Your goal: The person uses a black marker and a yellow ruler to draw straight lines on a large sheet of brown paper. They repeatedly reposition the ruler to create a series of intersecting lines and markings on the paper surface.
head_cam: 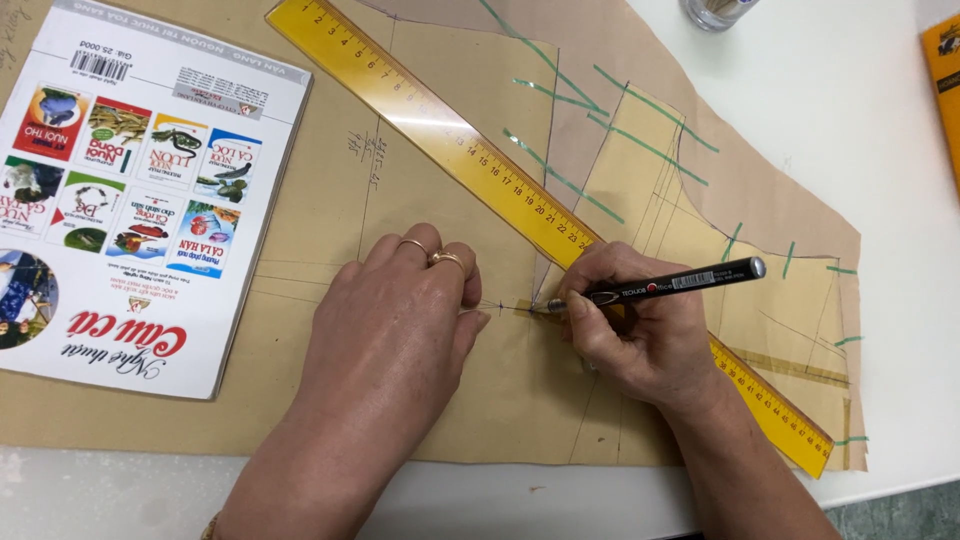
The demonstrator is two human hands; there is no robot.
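— Where the right hand (640, 335) covers it, how much of the yellow ruler (480, 160) can you follow?

— Most of it. One ruler, lying slantwise across the brown pattern paper (420, 200) from the far edge of the white surface (850, 100) toward its near right corner; the hand hides a short stretch in the middle.

— And the pen?

— One black pen (680, 282), pinched in the right hand's closed fingers, tip down on the paper just beside the ruler's edge. The tip itself is too small to make out.

— The left hand (395, 320)?

— Flat on the paper, fingers loosely together, clamping nothing, just beside the pen tip. Two rings show on it.

— Anything cut off?

— One booklet (140, 190) at the left edge, partly out of view. A glass (715, 10) at the far edge shows only its base, and an orange thing (945, 80) at the right edge is a sliver.
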